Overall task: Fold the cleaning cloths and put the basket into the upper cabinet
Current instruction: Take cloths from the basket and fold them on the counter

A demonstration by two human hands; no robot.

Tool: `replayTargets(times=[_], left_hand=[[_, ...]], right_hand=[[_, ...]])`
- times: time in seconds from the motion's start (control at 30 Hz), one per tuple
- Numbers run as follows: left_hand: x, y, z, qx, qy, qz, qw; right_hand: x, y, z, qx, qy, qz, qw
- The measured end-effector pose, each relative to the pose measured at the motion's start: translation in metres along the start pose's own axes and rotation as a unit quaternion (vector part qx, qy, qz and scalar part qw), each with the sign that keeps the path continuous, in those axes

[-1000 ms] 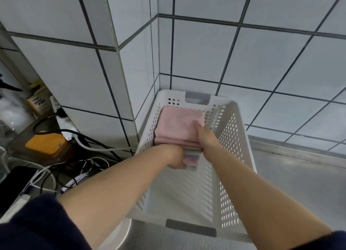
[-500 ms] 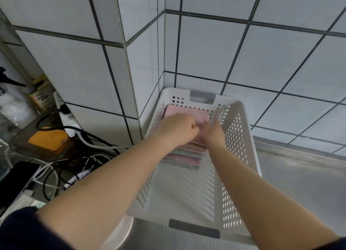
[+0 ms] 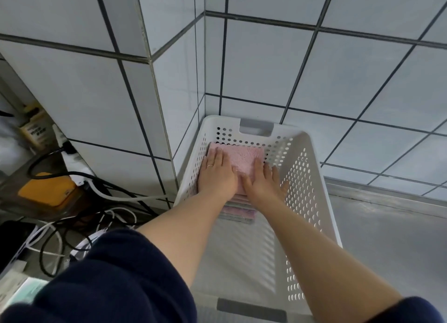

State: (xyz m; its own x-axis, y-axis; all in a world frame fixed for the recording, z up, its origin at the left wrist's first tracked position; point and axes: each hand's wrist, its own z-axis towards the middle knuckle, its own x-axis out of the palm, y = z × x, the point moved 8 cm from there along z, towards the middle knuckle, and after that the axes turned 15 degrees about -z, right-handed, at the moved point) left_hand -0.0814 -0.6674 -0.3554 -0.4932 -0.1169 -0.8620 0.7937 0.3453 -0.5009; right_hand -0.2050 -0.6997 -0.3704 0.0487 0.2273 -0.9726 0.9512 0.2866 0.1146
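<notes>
Standing on grey counter (image 3: 387, 238) against tiled wall (image 3: 338, 80): white basket (image 3: 312, 201).

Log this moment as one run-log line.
stage: pressing stack flat | left hand: flat on pink cloth | right hand: flat on same cloth | cloth stack: far end of white basket | basket: on counter, wall corner

Both hands (image 3: 239, 177) now flat on cloths (image 3: 242, 158)

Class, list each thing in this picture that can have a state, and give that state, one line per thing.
left hand: open, flat on the pink cloth
right hand: open, flat on the pink cloth
pink cloth: folded, top of the stack
stack of cloths: folded, inside the basket
basket: on the counter, against the tiled corner
</notes>
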Motion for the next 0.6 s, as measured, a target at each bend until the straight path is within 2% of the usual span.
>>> replayTargets(times=[0.17, 0.27, 0.33, 0.43, 0.6], left_hand=[[0.005, 0.001, 0.003, -0.007, 0.012, 0.001, 1.000], [-0.006, -0.006, 0.003, 0.002, 0.000, -0.027, 1.000], [-0.024, -0.016, -0.002, 0.012, -0.023, -0.078, 0.997], [-0.047, -0.030, -0.014, -0.001, -0.033, -0.212, 0.977], [-0.074, -0.058, -0.056, -0.001, -0.011, -0.381, 0.925]], right_hand=[[0.007, -0.001, 0.000, 0.013, 0.060, 0.033, 0.998], [-0.015, -0.001, -0.006, 0.026, 0.018, 0.119, 0.992], [-0.038, -0.007, -0.014, 0.047, -0.024, 0.219, 0.974], [-0.067, -0.020, -0.032, 0.057, -0.039, 0.311, 0.948], [-0.096, -0.044, -0.069, 0.025, -0.050, 0.378, 0.924]])
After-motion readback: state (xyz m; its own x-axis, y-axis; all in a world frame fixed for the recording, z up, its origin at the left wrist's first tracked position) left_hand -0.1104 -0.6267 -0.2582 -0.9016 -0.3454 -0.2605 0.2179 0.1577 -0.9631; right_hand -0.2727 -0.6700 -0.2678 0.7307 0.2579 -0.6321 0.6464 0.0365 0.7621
